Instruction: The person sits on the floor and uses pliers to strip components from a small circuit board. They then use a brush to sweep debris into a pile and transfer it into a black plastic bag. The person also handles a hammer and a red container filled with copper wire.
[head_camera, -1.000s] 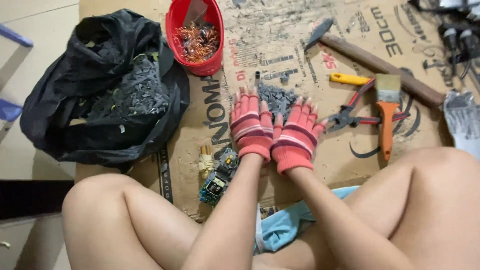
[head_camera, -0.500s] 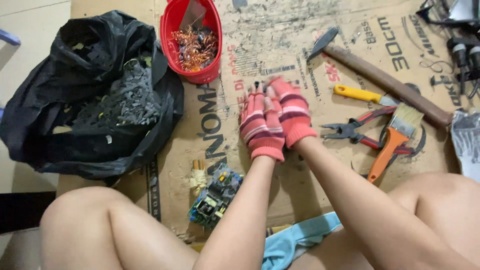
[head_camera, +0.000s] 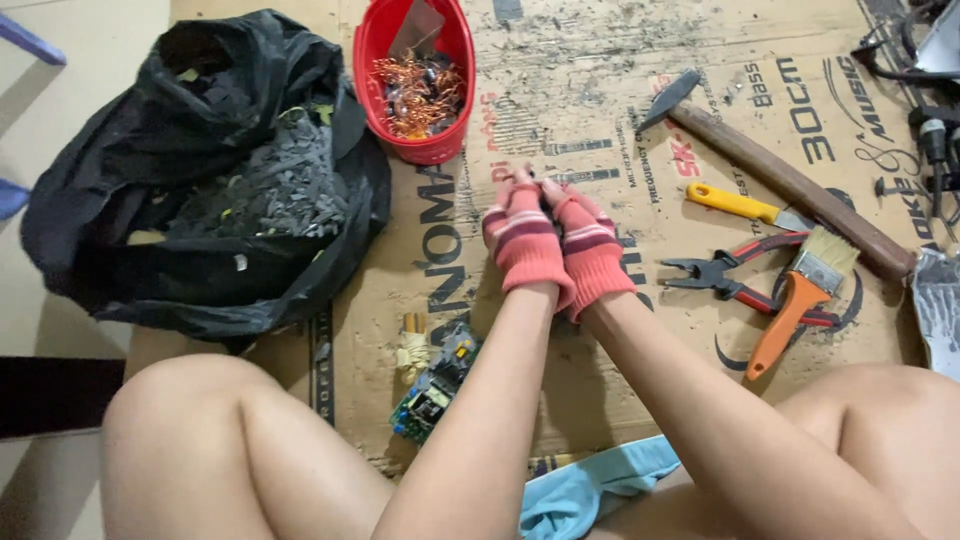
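My left hand (head_camera: 525, 240) and my right hand (head_camera: 592, 248) wear red striped gloves and are pressed side by side on the cardboard sheet (head_camera: 600, 80), fingers curled inward. A little dark grey scrap (head_camera: 543, 186) shows between the fingertips; the rest is hidden inside the cupped hands. A black plastic bag (head_camera: 120, 250) with more grey scraps (head_camera: 270, 190) lies open to the left. Behind the hands stands a red tub (head_camera: 425, 152) with copper wire (head_camera: 415, 90).
A green circuit board (head_camera: 435, 385) lies by my left forearm. To the right are a hammer (head_camera: 790, 185), a yellow-handled tool (head_camera: 735, 203), red pliers (head_camera: 730, 282) and an orange paintbrush (head_camera: 795, 305). A blue cloth (head_camera: 590, 490) lies between my bare knees.
The hands went from lying flat behind a small grey scrap pile to closing together around it, and the loose pile no longer shows on the cardboard. The view has shifted slightly.
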